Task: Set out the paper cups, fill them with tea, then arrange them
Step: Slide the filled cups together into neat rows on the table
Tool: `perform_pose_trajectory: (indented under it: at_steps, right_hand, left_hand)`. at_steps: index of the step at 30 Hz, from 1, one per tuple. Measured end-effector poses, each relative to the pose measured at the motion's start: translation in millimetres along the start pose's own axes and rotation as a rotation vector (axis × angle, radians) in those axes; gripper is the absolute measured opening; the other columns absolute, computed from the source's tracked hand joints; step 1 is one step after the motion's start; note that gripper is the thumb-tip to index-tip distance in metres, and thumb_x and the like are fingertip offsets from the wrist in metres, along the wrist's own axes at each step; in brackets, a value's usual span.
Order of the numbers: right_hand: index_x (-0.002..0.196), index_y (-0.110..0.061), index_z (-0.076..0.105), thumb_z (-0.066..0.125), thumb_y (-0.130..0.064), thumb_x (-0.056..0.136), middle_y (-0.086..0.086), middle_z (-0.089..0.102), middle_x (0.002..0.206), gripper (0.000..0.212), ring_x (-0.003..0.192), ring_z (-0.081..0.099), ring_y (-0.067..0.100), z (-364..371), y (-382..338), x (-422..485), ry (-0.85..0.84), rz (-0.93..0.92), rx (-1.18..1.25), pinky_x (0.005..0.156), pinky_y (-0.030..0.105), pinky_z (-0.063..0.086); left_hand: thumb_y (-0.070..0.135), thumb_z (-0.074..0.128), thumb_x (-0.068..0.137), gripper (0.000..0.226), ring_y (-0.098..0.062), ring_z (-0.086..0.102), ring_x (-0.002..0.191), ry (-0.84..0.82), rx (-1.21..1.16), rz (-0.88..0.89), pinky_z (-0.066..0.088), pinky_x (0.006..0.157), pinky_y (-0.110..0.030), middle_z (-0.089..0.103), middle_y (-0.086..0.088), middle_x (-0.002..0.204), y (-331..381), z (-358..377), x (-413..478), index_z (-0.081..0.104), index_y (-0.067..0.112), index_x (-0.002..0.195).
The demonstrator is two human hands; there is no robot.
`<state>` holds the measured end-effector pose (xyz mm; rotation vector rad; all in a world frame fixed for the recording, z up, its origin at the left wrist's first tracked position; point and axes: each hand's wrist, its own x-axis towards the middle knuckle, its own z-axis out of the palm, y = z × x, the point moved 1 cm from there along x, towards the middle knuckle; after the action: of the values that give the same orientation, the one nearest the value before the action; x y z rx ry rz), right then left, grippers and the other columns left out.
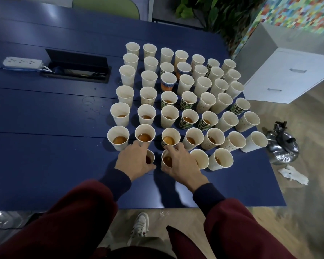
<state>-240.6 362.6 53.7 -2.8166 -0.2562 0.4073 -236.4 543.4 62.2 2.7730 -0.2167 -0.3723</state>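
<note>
Several paper cups stand in rows on the blue table (45,156), most white, a few green-patterned or orange; the near ones hold brown tea. In the front row, my left hand (134,160) wraps around a tea cup (150,158) that it mostly hides. My right hand (181,165) grips the neighbouring tea cup (166,160) from its right side. Two more front-row cups (221,159) stand to the right of my right hand. Behind my hands is a full row of tea cups (145,135).
A metal kettle (282,146) sits on the floor off the table's right edge, with crumpled white paper (293,174) beside it. A power strip (22,62) and an open cable box (77,66) lie at the left rear. A white cabinet (288,75) stands at right.
</note>
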Motion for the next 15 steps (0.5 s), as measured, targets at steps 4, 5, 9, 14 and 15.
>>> perform_pose_trajectory:
  at_steps: [4, 5, 9, 14, 15]
  right_hand:
    - [0.146, -0.026, 0.037, 0.083, -0.041, 0.078, 0.008, 0.042, 0.135, 0.084, 0.121, 0.053, 0.03, -4, 0, -1, -0.023, -0.017, 0.006, 0.093, 0.038, 0.051]
    - [0.147, -0.026, 0.037, 0.083, -0.041, 0.078, 0.008, 0.042, 0.136, 0.084, 0.122, 0.052, 0.029, -5, 0, -2, -0.028, -0.019, 0.003, 0.094, 0.038, 0.05]
    - [0.147, -0.024, 0.036, 0.083, -0.04, 0.078, 0.008, 0.043, 0.136, 0.084, 0.124, 0.05, 0.029, -9, 1, -7, -0.033, -0.025, 0.0, 0.096, 0.037, 0.048]
    - [0.143, -0.021, 0.042, 0.077, -0.044, 0.084, 0.007, 0.045, 0.136, 0.073, 0.123, 0.05, 0.027, -12, -1, -11, 0.035, -0.061, 0.02, 0.096, 0.035, 0.046]
    - [0.142, -0.02, 0.044, 0.076, -0.044, 0.085, 0.007, 0.045, 0.136, 0.07, 0.122, 0.051, 0.026, -14, -1, -11, 0.047, -0.066, 0.019, 0.096, 0.034, 0.046]
  left_hand:
    - [0.052, 0.075, 0.08, 0.065, -0.024, 0.058, 0.109, 0.005, 0.007, -0.004, 0.049, 0.08, -0.034, 0.056, -0.004, 0.122, 1, -2, 1, 0.047, 0.023, 0.131]
    - [0.052, 0.075, 0.08, 0.065, -0.024, 0.058, 0.109, 0.005, 0.007, -0.003, 0.049, 0.08, -0.034, 0.057, -0.004, 0.122, 2, -3, 1, 0.047, 0.024, 0.131]
    - [0.051, 0.076, 0.08, 0.065, -0.025, 0.058, 0.109, 0.009, 0.0, 0.007, 0.049, 0.081, -0.035, 0.057, -0.005, 0.122, 3, -3, 1, 0.046, 0.024, 0.131]
    - [0.06, 0.07, 0.082, 0.059, -0.022, 0.058, 0.106, 0.07, 0.093, 0.02, 0.043, 0.074, -0.031, 0.059, -0.003, 0.121, 7, -8, 0, 0.053, 0.022, 0.123]
    - [0.061, 0.068, 0.083, 0.056, -0.022, 0.058, 0.105, 0.091, 0.115, 0.03, 0.042, 0.073, -0.031, 0.059, -0.004, 0.12, 9, -9, 0, 0.054, 0.021, 0.12]
